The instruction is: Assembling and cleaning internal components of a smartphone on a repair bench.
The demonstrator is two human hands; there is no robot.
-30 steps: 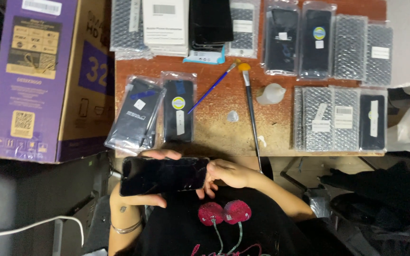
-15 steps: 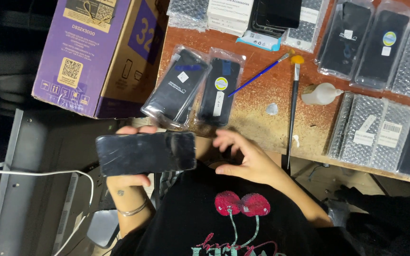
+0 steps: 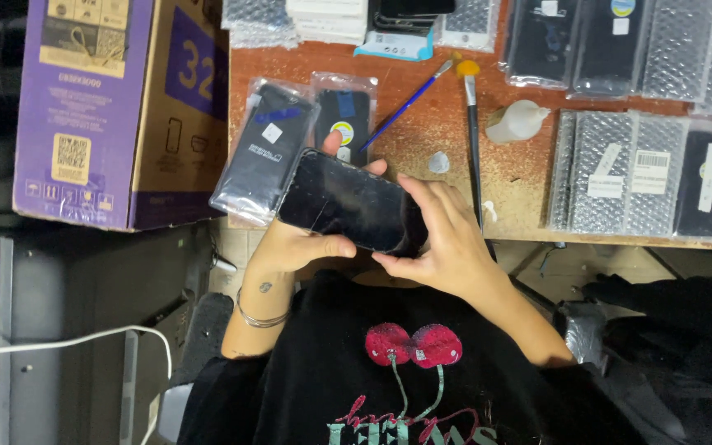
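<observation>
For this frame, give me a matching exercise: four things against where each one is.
Things:
1. phone
2. purple box
3. white bottle
4. blue brush

Places:
A. lying on its side, right of the black brush
B. held in both hands
C. left end of the table
D. slanting on the table above the phone

Pairs: 1-B, 2-C, 3-A, 4-D
</observation>
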